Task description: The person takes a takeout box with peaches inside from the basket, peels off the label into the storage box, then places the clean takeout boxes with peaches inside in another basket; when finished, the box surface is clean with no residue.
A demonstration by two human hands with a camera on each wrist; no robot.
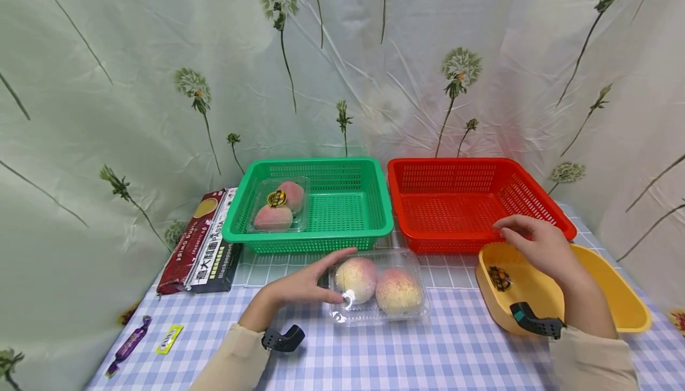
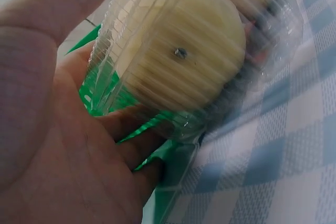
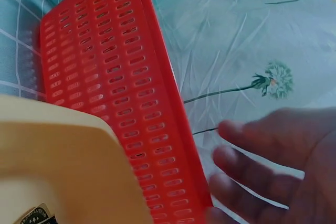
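A clear plastic box [image 1: 381,289] with two peaches lies on the checked tablecloth in front of the baskets. My left hand [image 1: 342,275] grips its left end, fingers along the far side and thumb on the near side. In the left wrist view the box [image 2: 184,61] sits against my palm [image 2: 58,145], blurred. My right hand [image 1: 505,229] hovers over the back rim of a yellow tub [image 1: 615,296], fingers relaxed and holding nothing. In the right wrist view its fingers [image 3: 273,166] float beside the red basket [image 3: 115,87].
A green basket [image 1: 348,210] holds another clear box of peaches [image 1: 278,204]. To its right stands a red basket [image 1: 455,201] with nothing in it. Pasta packs [image 1: 203,242] lie at the left, with a purple candy [image 1: 128,343] and a yellow strip [image 1: 169,339] near the front edge.
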